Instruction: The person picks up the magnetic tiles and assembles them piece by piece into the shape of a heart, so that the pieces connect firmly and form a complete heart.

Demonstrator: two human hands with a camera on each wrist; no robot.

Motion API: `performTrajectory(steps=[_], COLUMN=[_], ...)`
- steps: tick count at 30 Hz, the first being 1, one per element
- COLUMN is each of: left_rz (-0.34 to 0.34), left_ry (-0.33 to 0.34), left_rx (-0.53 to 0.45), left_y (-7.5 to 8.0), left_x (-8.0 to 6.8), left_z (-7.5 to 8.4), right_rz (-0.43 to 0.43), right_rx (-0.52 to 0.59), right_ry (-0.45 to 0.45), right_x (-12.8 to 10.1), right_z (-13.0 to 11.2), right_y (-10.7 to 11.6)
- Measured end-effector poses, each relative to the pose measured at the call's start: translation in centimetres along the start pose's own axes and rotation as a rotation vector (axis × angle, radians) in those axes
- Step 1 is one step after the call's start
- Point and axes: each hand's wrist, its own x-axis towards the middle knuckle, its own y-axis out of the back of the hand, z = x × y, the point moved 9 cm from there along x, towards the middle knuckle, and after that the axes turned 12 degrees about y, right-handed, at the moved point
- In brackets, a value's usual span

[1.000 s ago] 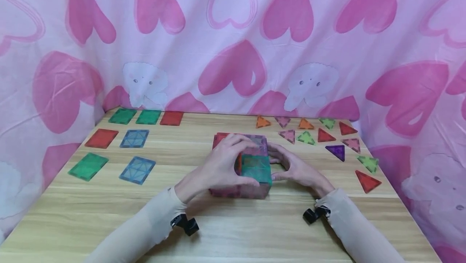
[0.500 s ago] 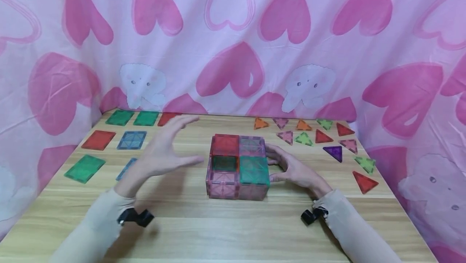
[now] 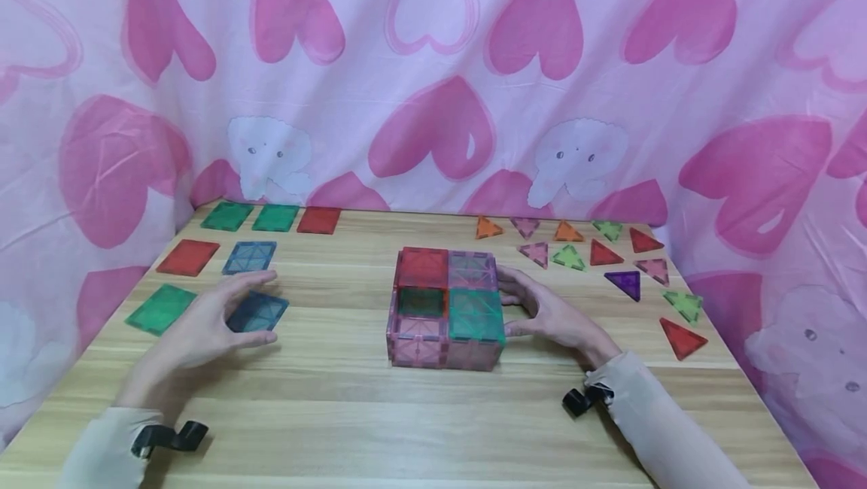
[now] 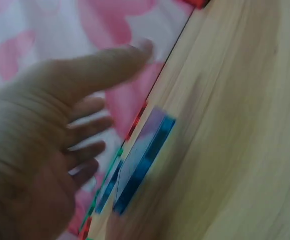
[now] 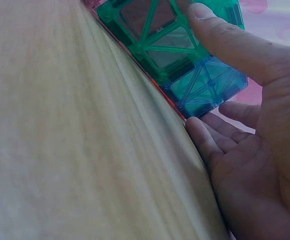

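1. On the table, a box stands near center (red, purple, green on top).
2. The right hand, fingers relaxed, touches its right side.
3. The left hand, spread and holding nothing, hovers near a blue tile.

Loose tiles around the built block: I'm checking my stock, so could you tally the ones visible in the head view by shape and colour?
Green squares: 3
Red squares: 2
Blue squares: 2
Red triangles: 3
Pink triangles: 3
Light green triangles: 3
Orange triangles: 2
Purple triangles: 1
Total: 19
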Motion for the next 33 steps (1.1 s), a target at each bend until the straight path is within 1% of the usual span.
performTrajectory(steps=[3, 5, 7, 9, 12, 15, 16, 18, 19, 21, 23, 25, 26, 28, 29, 31, 33], left_rz=[-0.069, -0.103, -0.124, -0.117, -0.080, -0.025, -0.007, 0.037, 0.058, 0.090, 0.101, 0.089, 0.079, 0.051, 0.038, 0.022, 0.021], left_ry=[0.003, 0.014, 0.022, 0.032, 0.052, 0.053, 0.035, -0.025, -0.060, -0.162, -0.264, -0.334, -0.364, -0.389, -0.392, -0.393, -0.397], left_rx=[0.042, 0.091, 0.119, 0.136, 0.156, 0.140, 0.118, 0.064, 0.039, -0.011, -0.046, -0.064, -0.067, -0.067, -0.066, -0.064, -0.055], left_y=[-0.5, -0.7, -0.8, -0.7, -0.6, -0.6, -0.7, -0.9, -1.1, -1.8, -2.8, -4.1, -4.9, -6.4, -7.1, -8.3, -9.2], left_x=[-0.3, -0.4, -0.4, -0.3, -0.2, -0.2, -0.2, -0.1, 0.0, 0.3, 0.6, 1.0, 1.2, 1.6, 1.8, 2.2, 2.5], left_z=[-1.2, -1.5, -1.5, -1.4, -1.2, -0.1, 0.7, 3.1, 4.7, 8.3, 11.9, 14.9, 16.2, 18.0, 18.6, 19.5, 20.0], right_rz=[-0.008, -0.009, -0.001, 0.006, 0.006, -0.005, -0.008, -0.007, -0.007, -0.002, 0.003, 0.006, 0.007, -0.002, -0.005, -0.014, -0.018], right_rx=[0.000, 0.002, 0.008, 0.014, 0.014, 0.010, 0.008, 0.007, 0.008, 0.011, 0.014, 0.017, 0.017, 0.018, 0.019, 0.016, 0.015], right_ry=[0.006, 0.008, 0.005, 0.004, 0.011, 0.015, 0.014, 0.005, 0.003, -0.003, -0.003, -0.005, -0.005, 0.003, 0.002, 0.004, 0.005], right_x=[0.1, 0.0, -0.1, -0.1, -0.1, -0.1, 0.0, 0.0, -0.1, -0.1, -0.2, -0.3, -0.3, -0.2, -0.2, -0.1, 0.0], right_z=[0.0, 0.0, 0.0, 0.0, 0.1, 0.0, 0.0, -0.1, -0.2, -0.3, -0.4, -0.3, -0.3, -0.2, -0.2, -0.1, -0.2], right_y=[0.0, -0.1, -0.1, 0.0, 0.1, 0.0, 0.0, -0.1, -0.1, 0.0, 0.2, 0.2, 0.3, 0.2, 0.1, 0.0, -0.1])
